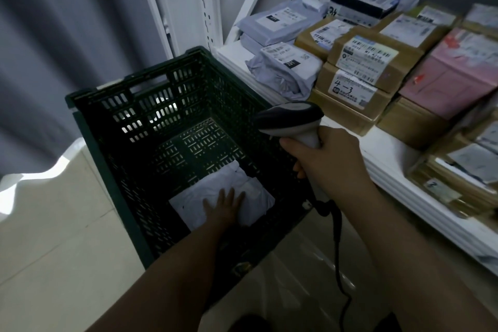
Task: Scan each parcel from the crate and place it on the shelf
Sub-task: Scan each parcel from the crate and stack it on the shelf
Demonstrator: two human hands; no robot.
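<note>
A dark green slatted crate (107,127) stands on the floor beside the shelf. One white soft parcel (250,188) lies flat on its bottom at the near side. My left hand (223,203) reaches down into the crate and rests on that parcel with fingers spread. My right hand (327,156) grips the handle of a grey and black barcode scanner (291,118) above the crate's right wall, its head pointing left. The scanner's black cable (338,248) hangs down from the handle.
The white shelf (388,162) on the right carries grey mailer bags (283,73), brown cardboard boxes (358,83) with labels, a pink parcel (452,81) and stacked flat envelopes (463,170). White shelf uprights (207,0) rise behind the crate. A grey curtain hangs at left over the pale floor.
</note>
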